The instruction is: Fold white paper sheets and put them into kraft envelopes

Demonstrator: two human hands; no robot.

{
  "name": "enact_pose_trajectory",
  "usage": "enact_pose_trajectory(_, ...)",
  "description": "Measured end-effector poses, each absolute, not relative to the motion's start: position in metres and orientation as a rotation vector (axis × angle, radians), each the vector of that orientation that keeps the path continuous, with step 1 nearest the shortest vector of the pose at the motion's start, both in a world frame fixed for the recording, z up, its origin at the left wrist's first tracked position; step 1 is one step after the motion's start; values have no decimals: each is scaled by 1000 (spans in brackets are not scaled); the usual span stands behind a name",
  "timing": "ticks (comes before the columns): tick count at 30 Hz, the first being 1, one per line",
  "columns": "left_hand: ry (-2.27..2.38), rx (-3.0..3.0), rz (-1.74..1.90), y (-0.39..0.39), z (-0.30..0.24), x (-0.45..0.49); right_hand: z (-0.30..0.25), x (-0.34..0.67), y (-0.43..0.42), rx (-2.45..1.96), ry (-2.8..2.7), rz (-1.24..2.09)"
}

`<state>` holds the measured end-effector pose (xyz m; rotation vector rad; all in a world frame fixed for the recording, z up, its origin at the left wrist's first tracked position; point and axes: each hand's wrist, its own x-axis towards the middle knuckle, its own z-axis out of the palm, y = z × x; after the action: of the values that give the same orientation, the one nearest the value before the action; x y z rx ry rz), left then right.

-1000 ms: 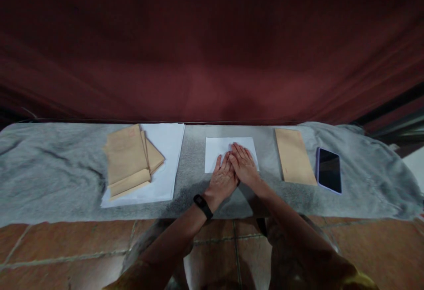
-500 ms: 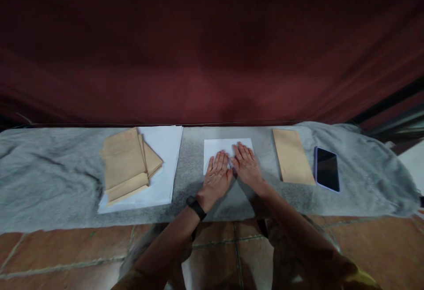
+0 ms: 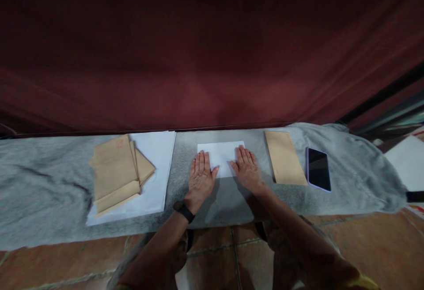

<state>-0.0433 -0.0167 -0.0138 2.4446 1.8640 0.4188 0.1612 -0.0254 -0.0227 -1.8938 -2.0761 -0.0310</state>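
A small white sheet of paper (image 3: 222, 157), which looks folded, lies flat on a grey cloth in the middle of the head view. My left hand (image 3: 201, 175) rests flat on its left end, fingers stretched out and thumb pointing inward. On the right end of the paper lies my right hand (image 3: 247, 168), likewise flat with the fingers extended. Bare paper shows between the two hands. Neither hand grips anything. Parts of the paper's side edges are hidden under my palms and fingers.
Several brown envelopes (image 3: 114, 166) lie on a stack of larger white sheets (image 3: 159, 171) at left. To the right are another brown envelope (image 3: 285, 157) and a phone (image 3: 318, 169). The grey cloth (image 3: 49, 193) covers the narrow surface, with a dark red curtain (image 3: 198, 91) behind.
My hands were close together near the paper's middle. They have slid apart, the left one to the left end, and the paper between them is now uncovered. The view has shifted slightly.
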Motion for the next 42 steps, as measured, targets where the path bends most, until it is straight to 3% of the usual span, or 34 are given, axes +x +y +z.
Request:
enact_pose_trajectory(17,1998,2357,369,-12,-1,-51,-24,179,-30,-1946,-1997,-15)
enact_pose_trajectory(29,1649,2577,410,-17,-13,-8,-15,130,-22,-1692,-2127,202)
enact_pose_trajectory(42,1763,2554,330,-7,-15,-21,-18,129,-21,-1768,-2190,17)
